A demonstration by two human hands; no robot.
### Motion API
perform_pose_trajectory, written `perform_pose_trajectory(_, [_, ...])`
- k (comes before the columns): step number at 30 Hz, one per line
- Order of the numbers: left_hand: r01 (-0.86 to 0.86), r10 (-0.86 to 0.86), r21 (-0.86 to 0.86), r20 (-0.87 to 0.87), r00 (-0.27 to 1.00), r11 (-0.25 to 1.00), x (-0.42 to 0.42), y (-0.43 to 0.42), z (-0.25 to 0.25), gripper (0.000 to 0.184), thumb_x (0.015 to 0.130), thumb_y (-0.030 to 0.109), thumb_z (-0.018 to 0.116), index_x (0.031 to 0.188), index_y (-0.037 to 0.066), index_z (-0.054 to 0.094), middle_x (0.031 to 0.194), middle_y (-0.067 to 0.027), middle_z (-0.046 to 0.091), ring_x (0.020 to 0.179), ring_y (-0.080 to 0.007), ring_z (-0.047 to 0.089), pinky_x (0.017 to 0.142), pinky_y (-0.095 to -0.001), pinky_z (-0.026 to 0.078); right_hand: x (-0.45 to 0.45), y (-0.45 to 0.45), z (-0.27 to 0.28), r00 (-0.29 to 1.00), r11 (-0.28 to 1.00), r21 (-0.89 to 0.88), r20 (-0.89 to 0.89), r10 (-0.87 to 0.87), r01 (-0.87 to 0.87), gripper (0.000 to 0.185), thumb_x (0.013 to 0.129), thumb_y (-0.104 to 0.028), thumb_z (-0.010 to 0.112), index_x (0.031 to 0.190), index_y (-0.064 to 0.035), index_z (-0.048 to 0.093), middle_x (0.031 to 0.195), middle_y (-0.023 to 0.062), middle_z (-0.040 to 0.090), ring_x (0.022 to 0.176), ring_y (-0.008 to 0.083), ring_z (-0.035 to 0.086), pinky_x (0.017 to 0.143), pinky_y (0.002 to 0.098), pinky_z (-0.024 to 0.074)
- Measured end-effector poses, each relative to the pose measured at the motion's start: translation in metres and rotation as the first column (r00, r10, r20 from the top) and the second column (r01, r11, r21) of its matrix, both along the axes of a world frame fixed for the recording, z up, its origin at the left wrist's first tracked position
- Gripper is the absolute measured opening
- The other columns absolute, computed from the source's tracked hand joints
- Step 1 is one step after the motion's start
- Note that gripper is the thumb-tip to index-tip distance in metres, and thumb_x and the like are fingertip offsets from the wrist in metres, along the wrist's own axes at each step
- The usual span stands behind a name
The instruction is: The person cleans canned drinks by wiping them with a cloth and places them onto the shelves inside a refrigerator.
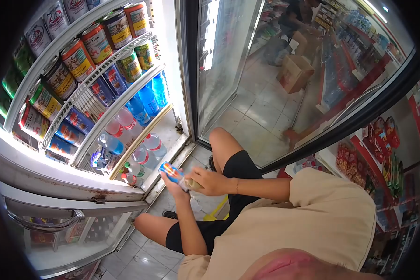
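My left hand [175, 187] is wrapped round a blue can [171, 171] with red and white markings, tilted in front of the open fridge. Close beside it, my right hand [213, 181] is closed on a pale, crumpled cloth-like item [192, 184] near the can's lower end. Motion blurs this item, and whether it touches the can is unclear. Both hands are above the floor between my bent knees.
Fridge shelves [86, 86] hold cans and bottles at the left. The glass door [266, 112] stands open at the right. Through it appear a cardboard box [295, 73] and another person [296, 21]. Snack packets [350, 163] hang at the far right.
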State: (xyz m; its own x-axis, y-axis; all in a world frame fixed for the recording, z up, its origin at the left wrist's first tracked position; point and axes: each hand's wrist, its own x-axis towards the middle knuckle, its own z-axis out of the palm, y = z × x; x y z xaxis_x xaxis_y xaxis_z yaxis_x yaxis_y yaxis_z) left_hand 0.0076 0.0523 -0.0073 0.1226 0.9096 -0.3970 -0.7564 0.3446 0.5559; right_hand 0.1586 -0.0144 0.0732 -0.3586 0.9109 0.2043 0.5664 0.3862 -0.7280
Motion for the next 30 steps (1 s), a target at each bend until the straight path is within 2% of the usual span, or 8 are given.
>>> perform_pose_trajectory(2, [-0.085, 0.081, -0.018, -0.160, 0.984, 0.996, -0.010, 0.006, 0.002, 0.055, 0.104, 0.062, 0.041, 0.124, 0.013, 0.056, 0.095, -0.0034, 0.063, 0.083, -0.0166, 0.061, 0.076, -0.0342, 0.052, 0.012, 0.000, 0.006, 0.997, 0.995, -0.063, -0.019, 0.074, -0.075, 0.050, 0.089, -0.019, 0.071, 0.134, -0.0079, 0.054, 0.111, 0.0183, 0.056, 0.100, 0.0384, 0.062, 0.088, 0.0429, 0.0514])
perform_pose_trajectory(7, [0.128, -0.127, 0.012, -0.067, 0.990, 0.992, 0.011, -0.001, 0.027, 0.064, 0.105, 0.063, 0.035, 0.141, 0.011, 0.051, 0.134, -0.0091, 0.062, 0.123, -0.0247, 0.061, 0.104, -0.0407, 0.050, 0.011, 0.046, 0.043, 0.973, 0.998, 0.057, -0.232, -0.005, 0.019, 0.050, 0.086, -0.018, 0.074, 0.133, -0.0103, 0.059, 0.118, 0.0168, 0.061, 0.105, 0.0349, 0.064, 0.089, 0.0417, 0.0523])
perform_pose_trajectory(14, [-0.020, 0.020, -0.088, 0.002, 1.000, 0.996, 0.007, -0.003, 0.003, 0.058, 0.105, 0.061, 0.040, 0.138, 0.014, 0.053, 0.127, -0.0045, 0.063, 0.110, -0.0247, 0.065, 0.092, -0.0401, 0.055, -0.001, 0.040, -0.001, 0.999, 0.974, 0.224, -0.043, 0.022, -0.012, 0.048, 0.086, -0.012, 0.067, 0.134, -0.0109, 0.060, 0.118, 0.0160, 0.063, 0.106, 0.0388, 0.063, 0.094, 0.0444, 0.0513])
perform_pose_trajectory(17, [-0.223, 0.210, -0.098, -0.125, 0.970, 0.970, -0.018, 0.009, 0.001, 0.062, 0.105, 0.062, 0.039, 0.133, 0.008, 0.052, 0.108, -0.0100, 0.066, 0.084, -0.0292, 0.068, 0.078, -0.0429, 0.058, 0.008, 0.021, -0.002, 0.999, 0.999, -0.049, 0.030, -0.019, 0.020, 0.037, 0.096, -0.018, 0.062, 0.132, -0.0071, 0.060, 0.114, 0.0189, 0.067, 0.104, 0.0390, 0.067, 0.088, 0.0456, 0.0533])
perform_pose_trajectory(20, [-0.091, 0.089, -0.013, -0.109, 0.990, 0.996, -0.031, 0.018, -0.009, 0.058, 0.107, 0.057, 0.038, 0.132, 0.006, 0.052, 0.105, -0.0120, 0.067, 0.086, -0.0297, 0.069, 0.078, -0.0428, 0.058, 0.022, 0.034, -0.009, 0.967, 0.889, -0.382, 0.062, -0.248, 0.252, 0.035, 0.101, -0.021, 0.058, 0.133, -0.0057, 0.059, 0.119, 0.0237, 0.068, 0.110, 0.0390, 0.067, 0.092, 0.0455, 0.0526])
perform_pose_trajectory(22, [-0.106, 0.105, 0.000, -0.125, 0.987, 0.994, -0.019, 0.014, 0.001, 0.055, 0.109, 0.052, 0.037, 0.130, 0.004, 0.053, 0.103, -0.0132, 0.068, 0.087, -0.0279, 0.069, 0.078, -0.0416, 0.058, 0.023, 0.058, -0.002, 0.813, 0.881, -0.182, -0.339, -0.473, 0.437, 0.036, 0.101, -0.019, 0.056, 0.133, -0.0058, 0.059, 0.122, 0.0266, 0.067, 0.114, 0.0368, 0.067, 0.095, 0.0434, 0.0523])
perform_pose_trajectory(25, [0.087, -0.087, -0.004, -0.190, 0.978, 0.996, -0.003, 0.005, 0.003, 0.055, 0.109, 0.054, 0.036, 0.126, 0.007, 0.059, 0.105, -0.0102, 0.070, 0.088, -0.0198, 0.068, 0.084, -0.0368, 0.056, 0.007, 0.073, 0.022, 0.839, 0.924, -0.067, -0.399, -0.371, 0.377, 0.036, 0.101, -0.012, 0.053, 0.136, -0.0052, 0.059, 0.129, 0.0213, 0.065, 0.123, 0.0367, 0.062, 0.103, 0.0410, 0.0493])
perform_pose_trajectory(30, [-0.037, 0.026, -0.096, -0.114, 0.993, 0.995, 0.017, -0.015, 0.043, 0.059, 0.101, 0.062, 0.051, 0.127, 0.010, 0.061, 0.117, -0.0038, 0.067, 0.108, -0.0156, 0.064, 0.088, -0.0289, 0.052, -0.022, 0.042, -0.004, 0.973, 0.982, 0.106, -0.188, -0.136, 0.158, 0.038, 0.094, -0.002, 0.056, 0.131, -0.0081, 0.063, 0.137, 0.0195, 0.058, 0.122, 0.0404, 0.060, 0.100, 0.0428, 0.0502])
